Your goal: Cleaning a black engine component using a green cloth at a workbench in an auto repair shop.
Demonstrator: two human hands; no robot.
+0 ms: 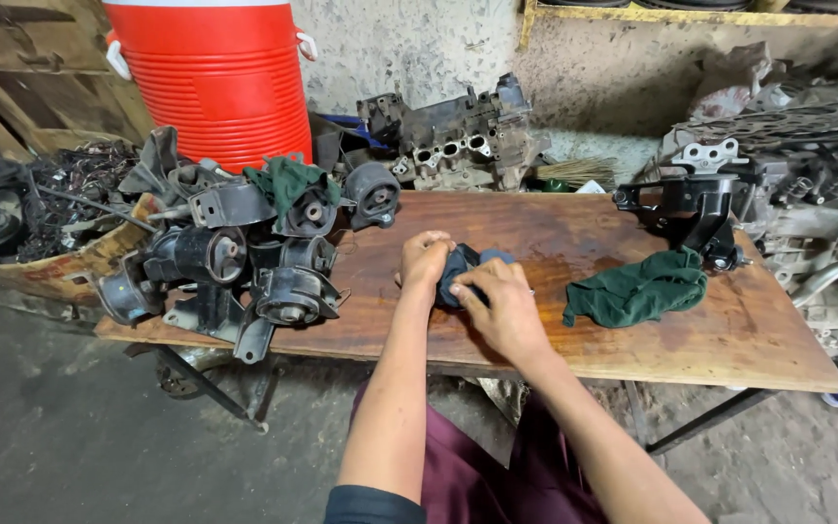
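Both hands meet at the middle of a wooden table [632, 340]. My left hand [422, 262] grips a dark round engine mount [465, 262] from its left side. My right hand [499, 309] lies over the mount's front and right, fingers pressed on it. Most of the mount is hidden under the hands. A crumpled green rag [637, 288] lies on the wood just right of my right hand.
A pile of several black engine mounts [235, 262] with another green rag [288, 181] fills the table's left end. A black bracket mount [695, 209] stands far right. Behind are a red cooler [215, 78], an engine head [458, 136] and engine parts [817, 184].
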